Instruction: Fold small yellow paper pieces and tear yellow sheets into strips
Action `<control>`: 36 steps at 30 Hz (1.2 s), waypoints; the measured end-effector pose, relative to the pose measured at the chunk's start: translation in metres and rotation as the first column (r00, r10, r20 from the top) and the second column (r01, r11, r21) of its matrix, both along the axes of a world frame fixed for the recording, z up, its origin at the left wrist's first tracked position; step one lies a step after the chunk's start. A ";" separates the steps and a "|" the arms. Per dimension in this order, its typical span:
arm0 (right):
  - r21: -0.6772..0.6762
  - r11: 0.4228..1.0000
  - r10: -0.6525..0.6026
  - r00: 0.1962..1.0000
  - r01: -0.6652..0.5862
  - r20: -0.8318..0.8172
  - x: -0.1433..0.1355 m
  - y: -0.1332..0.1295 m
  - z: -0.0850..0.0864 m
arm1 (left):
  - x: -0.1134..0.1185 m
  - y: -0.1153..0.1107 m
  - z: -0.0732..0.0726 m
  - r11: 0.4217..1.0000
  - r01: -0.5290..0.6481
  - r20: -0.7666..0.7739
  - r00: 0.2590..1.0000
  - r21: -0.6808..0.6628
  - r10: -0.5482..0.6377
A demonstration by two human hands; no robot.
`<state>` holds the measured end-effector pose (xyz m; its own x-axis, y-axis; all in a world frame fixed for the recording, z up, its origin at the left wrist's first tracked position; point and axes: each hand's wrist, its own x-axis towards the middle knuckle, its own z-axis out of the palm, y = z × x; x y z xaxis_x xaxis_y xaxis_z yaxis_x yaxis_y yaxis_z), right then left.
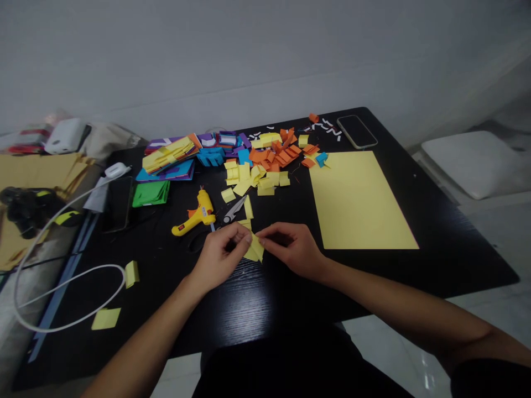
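Bare forearms point(153, 337) — two, nearest the camera — reach in over the black tabletop point(286, 298). Between them, at the fingertips and just above the tabletop's near-middle area, is a folded yellow paper piece point(256, 250). Left hand point(222, 257): thumb and index finger pinch the piece at its left side. Right hand point(296, 249): thumb and index finger pinch it at its right side. Fingers partly cover the paper; whether one layer or several is held cannot be told.

CAUTION: uneven pull between the two pinches could tear the paper or set the crease askew. The scissors point(235, 210) lie just beyond the left hand; a careless forward reach could meet the blades. The glue gun point(199, 213) lies near; if hot, its nozzle could burn a finger. A sweep of the left forearm could snag the white cable point(68, 271).

Count, outward: scissors, one pair; glue gun, one; stack of green paper point(151, 193), one; large yellow sheet point(365, 202), one, at right; smartphone point(357, 131) beyond it, one; stray yellow slips point(105, 319) at left, two. Orange paper pieces point(274, 157) overlap in a pile — no reliable count.
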<state>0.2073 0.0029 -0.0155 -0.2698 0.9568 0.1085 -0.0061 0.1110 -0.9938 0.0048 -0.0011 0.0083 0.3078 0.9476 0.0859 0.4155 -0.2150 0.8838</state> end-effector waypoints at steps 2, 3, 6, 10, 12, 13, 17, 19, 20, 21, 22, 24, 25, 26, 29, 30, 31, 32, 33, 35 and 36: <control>-0.005 1.000 -0.009 1.000 0.008 -0.006 0.000 0.000 0.001 | 0.001 0.001 0.000 1.000 0.000 0.013 1.000 -0.015 0.000; -0.009 1.000 -0.014 1.000 0.014 -0.007 0.000 0.000 0.001 | 0.001 0.001 0.000 1.000 -0.002 0.020 1.000 -0.024 0.002; -0.008 1.000 -0.025 1.000 0.025 -0.013 0.000 0.000 0.002 | 0.001 0.002 -0.001 0.999 -0.009 0.044 0.999 -0.051 0.011; -0.007 1.000 -0.024 0.999 0.024 -0.024 0.000 0.000 0.002 | 0.002 0.002 -0.001 0.996 -0.016 0.076 0.997 -0.091 0.022; -0.006 1.000 -0.030 0.999 0.030 -0.017 0.000 0.000 0.001 | 0.002 0.002 -0.001 0.994 -0.021 0.083 0.996 -0.107 0.030; -0.002 0.999 -0.034 0.999 0.034 -0.007 -0.001 0.000 0.001 | 0.002 0.002 -0.001 0.993 -0.025 0.086 0.996 -0.114 0.035; 0.022 0.999 -0.049 0.999 0.049 0.022 -0.001 -0.001 0.000 | 0.003 0.002 0.000 0.988 -0.036 0.111 0.992 -0.151 0.053; 0.029 0.998 -0.052 0.998 0.051 0.022 -0.001 -0.001 0.000 | 0.003 0.002 -0.001 0.985 -0.038 0.121 0.991 -0.170 0.060; 0.030 0.998 -0.050 0.998 0.050 0.022 -0.001 -0.001 0.000 | 0.003 0.002 -0.001 0.984 -0.041 0.122 0.991 -0.174 0.063; 0.030 0.998 -0.047 0.999 0.046 0.023 -0.001 -0.001 0.000 | 0.003 0.002 -0.001 0.984 -0.044 0.121 0.990 -0.175 0.066; 0.029 0.999 -0.043 0.999 0.042 0.024 -0.001 -0.001 0.000 | 0.003 0.002 -0.001 0.984 -0.046 0.119 0.991 -0.172 0.068; 0.026 0.999 -0.033 0.999 0.032 0.030 -0.001 -0.001 0.000 | 0.003 0.002 -0.001 0.986 -0.048 0.116 0.991 -0.162 0.068; 0.024 0.999 -0.026 0.999 0.025 0.035 0.000 -0.001 0.000 | 0.003 0.002 -0.001 0.986 -0.050 0.116 0.991 -0.157 0.069; 0.023 1.000 -0.017 0.999 0.016 0.042 0.000 -0.001 0.000 | 0.004 0.002 -0.001 0.987 -0.052 0.118 0.991 -0.155 0.070; 0.032 0.999 0.008 0.999 -0.009 0.051 0.000 -0.001 0.000 | 0.004 0.001 -0.002 0.986 -0.056 0.127 0.989 -0.155 0.076; 0.036 0.999 0.012 0.999 -0.014 0.050 0.000 -0.001 0.000 | 0.005 0.001 -0.002 0.986 -0.057 0.130 0.988 -0.155 0.077; 0.039 0.999 0.012 0.999 -0.014 0.049 0.000 -0.001 0.000 | 0.005 0.001 -0.001 0.986 -0.057 0.132 0.988 -0.157 0.078; 0.039 0.999 0.007 0.999 -0.009 0.049 0.000 -0.001 0.000 | 0.005 0.001 -0.001 0.986 -0.057 0.132 0.988 -0.159 0.079; 0.038 0.999 -0.001 0.999 -0.001 0.051 0.000 -0.001 0.000 | 0.005 0.001 -0.001 0.985 -0.057 0.133 0.988 -0.163 0.079; 0.038 0.999 -0.027 0.998 0.025 0.054 0.000 -0.001 -0.001 | 0.005 0.001 0.000 0.984 -0.052 0.133 0.988 -0.172 0.076; 0.041 0.999 -0.038 0.998 0.036 0.055 0.000 -0.001 -0.001 | 0.005 0.002 0.000 0.983 -0.050 0.135 0.988 -0.175 0.074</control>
<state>0.2074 0.0018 -0.0169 -0.2411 0.9614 0.1326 0.0543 0.1498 -0.9872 0.0099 0.0004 0.0083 0.2446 0.9688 -0.0410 0.2928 -0.0335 0.9556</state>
